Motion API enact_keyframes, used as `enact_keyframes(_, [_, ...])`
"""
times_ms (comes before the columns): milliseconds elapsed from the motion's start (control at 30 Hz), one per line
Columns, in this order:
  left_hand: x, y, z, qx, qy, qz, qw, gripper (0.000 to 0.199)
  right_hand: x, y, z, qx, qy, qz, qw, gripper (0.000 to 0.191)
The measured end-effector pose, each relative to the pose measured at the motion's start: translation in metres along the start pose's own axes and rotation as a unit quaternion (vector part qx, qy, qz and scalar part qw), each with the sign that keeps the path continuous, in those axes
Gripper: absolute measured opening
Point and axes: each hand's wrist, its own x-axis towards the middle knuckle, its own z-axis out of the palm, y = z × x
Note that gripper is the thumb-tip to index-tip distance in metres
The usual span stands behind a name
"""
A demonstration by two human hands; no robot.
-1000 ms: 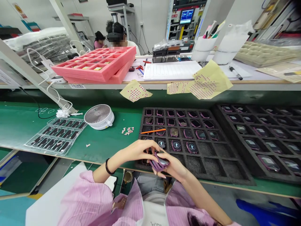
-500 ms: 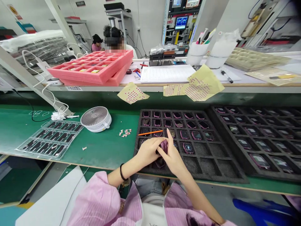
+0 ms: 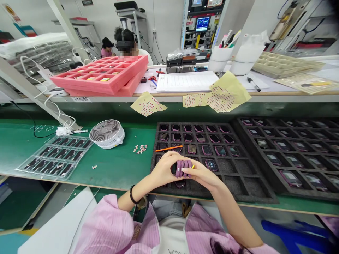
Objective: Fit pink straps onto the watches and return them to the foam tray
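Note:
My left hand (image 3: 165, 170) and my right hand (image 3: 200, 173) meet over a black foam tray (image 3: 237, 185). Between them they hold a purple ribbed watch-like device (image 3: 182, 168), its ribbed side facing up. A small yellow piece (image 3: 193, 166) shows just past my right fingertips. Rows of similar devices (image 3: 207, 150) sit in the tray's square pockets, and the pockets nearest my right hand are bare. An orange stick (image 3: 168, 149) lies across the tray just beyond my left hand. A black band (image 3: 132, 195) circles my left wrist.
A second foam tray (image 3: 288, 165) of devices lies to the right. On the green bench stand a white fan (image 3: 107, 133) and a clear tray (image 3: 55, 158). Pink foam trays (image 3: 99, 76) and yellow sheets (image 3: 227, 95) sit on the shelf beyond; a co-worker (image 3: 125, 44) sits farther back.
My hands have drawn together around the purple device and lifted it slightly, turning it so its ribbed side faces up. My right fingers have closed onto it from the right.

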Motion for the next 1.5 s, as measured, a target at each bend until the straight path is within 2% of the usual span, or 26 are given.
enact_keyframes(333, [0.001,-0.005,-0.005,-0.022,-0.06,0.015,0.998,0.057,0.009,0.012,-0.002,-0.088,0.022,-0.072,0.993,0.024])
enact_keyframes(633, [-0.008,-0.011,0.0,-0.022,-0.077,0.018,0.997,0.056,0.009,0.02,-0.005,-0.088,0.031,-0.082,0.992,0.023])
enact_keyframes(767, [-0.015,-0.017,-0.005,0.003,-0.041,0.035,0.999,0.05,0.007,0.018,-0.007,-0.055,0.068,-0.1,0.991,0.035])
enact_keyframes(800, [-0.016,-0.018,-0.007,-0.007,-0.023,0.016,1.0,0.049,0.006,0.017,-0.007,-0.04,0.075,-0.102,0.991,0.039])
enact_keyframes(867, [-0.017,-0.018,-0.011,-0.03,0.031,-0.068,0.997,0.046,0.004,0.017,-0.009,-0.015,0.084,-0.103,0.991,0.04])
enact_keyframes(933, [-0.018,-0.016,-0.015,-0.065,0.076,-0.19,0.977,0.046,0.003,0.018,-0.011,0.001,0.087,-0.106,0.991,0.039])
enact_keyframes(1000, [-0.018,-0.014,-0.015,-0.154,0.065,-0.309,0.936,0.046,0.002,0.022,-0.013,0.005,0.097,-0.111,0.989,0.039])
enact_keyframes(1067, [-0.017,-0.011,-0.013,-0.294,0.023,-0.391,0.872,0.045,0.001,0.027,-0.016,0.002,0.112,-0.115,0.987,0.04])
enact_keyframes(1133, [-0.015,-0.008,-0.009,-0.409,0.015,-0.423,0.808,0.039,0.0,0.031,-0.018,-0.005,0.123,-0.115,0.986,0.041])
enact_keyframes(1200, [-0.012,-0.003,-0.007,-0.464,0.042,-0.418,0.78,0.033,0.0,0.034,-0.02,-0.015,0.126,-0.113,0.985,0.043])
enact_keyframes(1333, [-0.003,0.013,-0.009,-0.51,0.061,-0.365,0.776,0.02,0.0,0.037,-0.021,-0.027,0.149,-0.119,0.981,0.046])
enact_keyframes(1433, [0.003,0.03,-0.02,-0.514,0.053,-0.272,0.812,0.013,0.001,0.037,-0.02,-0.027,0.158,-0.118,0.98,0.047])
enact_keyframes(1500, [0.005,0.044,-0.031,-0.468,0.057,-0.175,0.864,0.012,0.001,0.037,-0.019,-0.027,0.16,-0.119,0.98,0.047])
